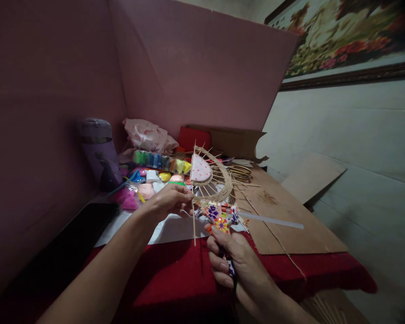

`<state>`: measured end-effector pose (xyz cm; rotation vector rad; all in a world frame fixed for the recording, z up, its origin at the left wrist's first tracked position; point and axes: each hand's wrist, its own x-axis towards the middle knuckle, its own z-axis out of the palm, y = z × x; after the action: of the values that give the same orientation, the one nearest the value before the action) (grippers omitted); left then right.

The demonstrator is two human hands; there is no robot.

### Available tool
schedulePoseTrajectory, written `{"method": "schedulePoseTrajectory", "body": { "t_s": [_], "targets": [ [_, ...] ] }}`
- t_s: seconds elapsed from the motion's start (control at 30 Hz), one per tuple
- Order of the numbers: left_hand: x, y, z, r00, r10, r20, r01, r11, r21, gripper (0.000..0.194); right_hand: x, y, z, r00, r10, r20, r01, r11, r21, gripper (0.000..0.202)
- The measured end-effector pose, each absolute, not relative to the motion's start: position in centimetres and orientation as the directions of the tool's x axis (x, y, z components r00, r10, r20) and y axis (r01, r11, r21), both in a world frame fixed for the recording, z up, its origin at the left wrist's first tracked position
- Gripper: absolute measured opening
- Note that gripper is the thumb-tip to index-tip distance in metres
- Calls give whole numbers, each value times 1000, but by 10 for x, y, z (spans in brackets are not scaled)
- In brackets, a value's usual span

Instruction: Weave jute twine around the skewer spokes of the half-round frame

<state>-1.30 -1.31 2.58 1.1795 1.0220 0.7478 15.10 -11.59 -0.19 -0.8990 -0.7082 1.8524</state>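
Observation:
My left hand (170, 200) pinches the lower edge of a half-round stick frame (221, 194), near a thin upright stick. Twine is wound in a band round its spreading sticks, and a pink dotted fabric half-circle (201, 169) fills the middle. In my right hand (231, 256) is a flower-patterned hot glue gun (219, 218), fingers wrapped round its handle. A long translucent glue stick (273, 219) juts from the gun to the right. The gun's nozzle points left, close under the twine band by my left fingers; whether it touches cannot be made out.
Bags of coloured clay (145, 191) and a tray of coloured packs (162, 162) lie behind my left hand. A purple tumbler (99, 153) stands at left, near a black flat object (70, 238). Cardboard (297, 234) covers the table's right side, with twine (286, 252) trailing over it.

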Motion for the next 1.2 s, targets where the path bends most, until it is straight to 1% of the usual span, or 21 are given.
{"method": "schedulePoseTrajectory", "body": {
  "t_s": [0.27,0.53,0.8,1.2],
  "targets": [
    [-12,-12,25,380,894,-235,45,236,971,11,152,-115,-9,-324,912,-253,-529,-396,-750,33],
    [-12,-11,22,376,897,-232,38,236,971,11,150,-115,-8,-290,917,-273,-495,-388,-777,26],
    [-11,-13,23,379,895,-233,41,235,971,10,151,-115,-7,-298,913,-280,-473,-396,-787,21],
    [-12,-11,24,375,898,-230,36,234,972,12,151,-114,-7,-304,908,-287,-467,-405,-786,21]
  ]
}}
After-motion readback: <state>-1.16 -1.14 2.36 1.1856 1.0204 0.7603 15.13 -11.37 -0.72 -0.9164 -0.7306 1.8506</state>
